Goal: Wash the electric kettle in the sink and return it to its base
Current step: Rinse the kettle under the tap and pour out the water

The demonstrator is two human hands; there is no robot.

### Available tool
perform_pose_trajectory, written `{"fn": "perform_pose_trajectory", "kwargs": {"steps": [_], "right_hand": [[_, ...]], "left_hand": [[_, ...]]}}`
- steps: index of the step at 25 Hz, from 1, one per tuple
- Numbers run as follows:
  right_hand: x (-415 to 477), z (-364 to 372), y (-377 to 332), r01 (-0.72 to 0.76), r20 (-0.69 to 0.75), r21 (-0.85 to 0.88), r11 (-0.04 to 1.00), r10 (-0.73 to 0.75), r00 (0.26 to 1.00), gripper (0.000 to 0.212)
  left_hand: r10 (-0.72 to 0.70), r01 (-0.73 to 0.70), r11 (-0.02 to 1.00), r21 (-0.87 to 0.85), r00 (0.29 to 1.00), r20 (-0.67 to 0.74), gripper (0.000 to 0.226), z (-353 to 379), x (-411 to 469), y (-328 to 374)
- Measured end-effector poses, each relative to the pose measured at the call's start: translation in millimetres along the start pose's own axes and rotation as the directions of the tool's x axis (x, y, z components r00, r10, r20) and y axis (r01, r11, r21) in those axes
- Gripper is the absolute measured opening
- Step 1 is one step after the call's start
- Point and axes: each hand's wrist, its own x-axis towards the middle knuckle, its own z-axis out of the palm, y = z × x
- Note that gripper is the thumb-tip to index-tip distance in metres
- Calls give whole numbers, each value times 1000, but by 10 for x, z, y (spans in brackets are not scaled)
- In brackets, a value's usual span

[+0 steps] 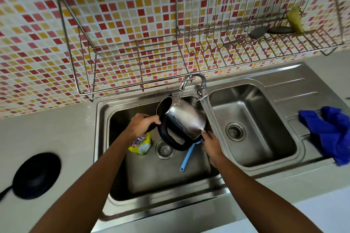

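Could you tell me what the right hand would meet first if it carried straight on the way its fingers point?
Almost certainly the kettle: the right hand already has its fingertips at the steel body's lower edge, pointing up-left.

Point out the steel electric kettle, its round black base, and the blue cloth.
Steel electric kettle (184,119): head view, on its shiny side wall.
Round black kettle base (37,175): head view, on the middle of the disc.
Blue cloth (330,131): head view, on its crumpled middle.

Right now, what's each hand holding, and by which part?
Both hold the kettle, tilted under the faucet. Left hand grips its upper rim by the handle top; right hand supports the base edge.
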Motion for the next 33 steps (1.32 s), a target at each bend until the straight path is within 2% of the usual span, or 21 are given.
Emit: {"fn": "perform_pose_trajectory", "kwargs": {"steps": [3, 8, 12, 14, 16, 18, 21, 26, 33], "right_hand": [[-101, 12, -35, -13, 36, 230, 973, 5, 999, 37], [-334, -37, -121, 46, -26, 386, 922, -39, 999, 29], [-435, -90, -167, 33, -13, 405, 914, -30, 999, 31], [-462, -80, -125, -19, 17, 392, 920, 14, 1000, 35], [-475, -55, -53, -69, 68, 392, 917, 45, 997, 38], [-466, -23, 8, -105, 129, 422, 900, 55, 990, 40], [-455, 58, 15, -152, 185, 475, 867, 70, 980, 50], [-512, 249, -23, -187, 274, 455, 871, 64, 960, 52], [-461, 374, -3, -201, 293, 461, 865, 65, 954, 49]], "left_hand": [[21, -18, 996, -83, 999, 39, 37, -21, -87, 135], [71, -67, 996, -50, 995, 74, 45, 33, -140, 296], [140, -143, 990, 14, 985, 103, 47, 19, -180, 380], [183, -196, 976, 94, 975, 128, 36, -5, -215, 406], [237, -260, 951, 170, 961, 143, 27, -27, -274, 432], [283, -311, 912, 266, 949, 139, 27, -54, -334, 452], [297, -324, 859, 396, 946, 130, 27, -140, -422, 483], [319, -344, 826, 447, 938, 134, 40, -307, -597, 427], [343, -365, 792, 489, 929, 139, 29, -401, -618, 473]]}}
